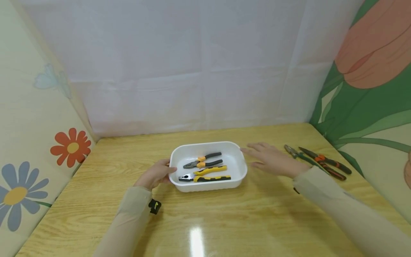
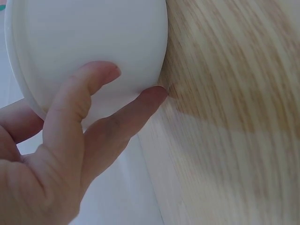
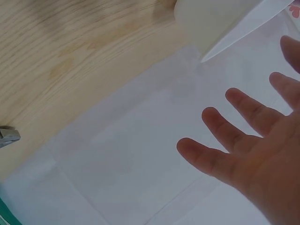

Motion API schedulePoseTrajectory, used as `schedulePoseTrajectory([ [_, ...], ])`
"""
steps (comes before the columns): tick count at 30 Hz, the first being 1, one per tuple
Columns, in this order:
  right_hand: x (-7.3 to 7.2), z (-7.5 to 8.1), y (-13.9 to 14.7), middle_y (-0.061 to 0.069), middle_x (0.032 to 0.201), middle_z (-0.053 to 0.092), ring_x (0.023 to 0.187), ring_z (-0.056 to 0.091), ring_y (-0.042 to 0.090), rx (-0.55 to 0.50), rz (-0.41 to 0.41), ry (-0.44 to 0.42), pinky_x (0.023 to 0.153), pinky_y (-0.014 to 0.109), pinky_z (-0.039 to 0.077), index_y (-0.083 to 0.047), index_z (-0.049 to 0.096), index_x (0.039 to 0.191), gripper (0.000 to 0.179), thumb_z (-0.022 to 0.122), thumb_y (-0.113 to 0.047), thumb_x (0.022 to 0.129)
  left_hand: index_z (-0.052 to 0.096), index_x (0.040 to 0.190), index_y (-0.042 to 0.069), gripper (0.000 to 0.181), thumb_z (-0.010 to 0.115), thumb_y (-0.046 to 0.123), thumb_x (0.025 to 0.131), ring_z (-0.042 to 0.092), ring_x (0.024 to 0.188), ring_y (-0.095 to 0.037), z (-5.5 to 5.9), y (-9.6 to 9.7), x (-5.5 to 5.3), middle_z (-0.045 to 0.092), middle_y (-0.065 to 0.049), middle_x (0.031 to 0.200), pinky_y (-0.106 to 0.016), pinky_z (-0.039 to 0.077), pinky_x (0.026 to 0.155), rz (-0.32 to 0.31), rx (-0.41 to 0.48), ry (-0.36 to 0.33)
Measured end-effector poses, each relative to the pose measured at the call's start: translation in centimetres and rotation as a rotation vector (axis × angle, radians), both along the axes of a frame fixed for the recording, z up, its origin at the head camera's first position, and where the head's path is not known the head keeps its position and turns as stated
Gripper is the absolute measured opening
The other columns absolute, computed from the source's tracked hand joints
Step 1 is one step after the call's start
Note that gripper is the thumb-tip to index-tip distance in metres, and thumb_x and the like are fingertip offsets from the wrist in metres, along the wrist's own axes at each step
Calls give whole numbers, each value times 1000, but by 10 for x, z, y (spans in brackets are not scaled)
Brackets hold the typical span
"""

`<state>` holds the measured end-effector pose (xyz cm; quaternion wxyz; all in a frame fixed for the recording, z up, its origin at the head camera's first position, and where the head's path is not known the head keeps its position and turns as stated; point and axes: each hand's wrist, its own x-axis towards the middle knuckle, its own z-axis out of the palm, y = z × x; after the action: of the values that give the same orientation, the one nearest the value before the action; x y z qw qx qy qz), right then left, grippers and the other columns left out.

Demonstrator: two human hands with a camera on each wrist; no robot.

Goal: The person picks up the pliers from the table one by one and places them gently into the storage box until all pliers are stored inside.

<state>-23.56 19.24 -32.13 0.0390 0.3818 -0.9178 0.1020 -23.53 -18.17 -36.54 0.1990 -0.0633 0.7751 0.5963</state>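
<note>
A white plastic tray (image 1: pixel 205 186) sits mid-table with two pairs of pliers lying in it. Toward the back is the pair with orange-and-black handles (image 1: pixel 201 164); in front lies the pair with yellow-and-black handles (image 1: pixel 210 178). My left hand (image 1: pixel 156 175) holds the tray's left end, thumb (image 2: pixel 101 75) against its white surface and a finger low at its edge. At the right end, my right hand (image 1: pixel 273 159) is held with its fingers spread, the fingertips close by the rim. Nothing is in its palm in the right wrist view.
On the table's right side lie green-handled pliers (image 1: pixel 292 151) and long-nose pliers with red-and-black handles (image 1: pixel 334 166), partly side by side. A white cloth (image 1: pixel 199 71) hangs behind the wooden table (image 1: pixel 244 221). Flower-painted panels (image 1: pixel 35 125) flank it.
</note>
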Motion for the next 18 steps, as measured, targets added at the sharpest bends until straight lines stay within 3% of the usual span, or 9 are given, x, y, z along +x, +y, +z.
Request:
schedulePoseTrajectory([
  [12,3,1,10,32,139,43,124,40,51,28,-73,-40,96,71,38,-2,44,143,54,64,-13,94,25,145,-15,51,46,-3,99,64,86,-27,0,0,0,46,-37,129,-38,61,77,0,1,2],
  [18,6,2,17,32,137,45,122,43,52,45,-81,-13,94,70,41,-3,45,143,55,65,-13,93,26,145,-14,51,46,-3,100,63,86,-26,0,0,0,46,-35,129,-37,61,77,-2,-4,0],
])
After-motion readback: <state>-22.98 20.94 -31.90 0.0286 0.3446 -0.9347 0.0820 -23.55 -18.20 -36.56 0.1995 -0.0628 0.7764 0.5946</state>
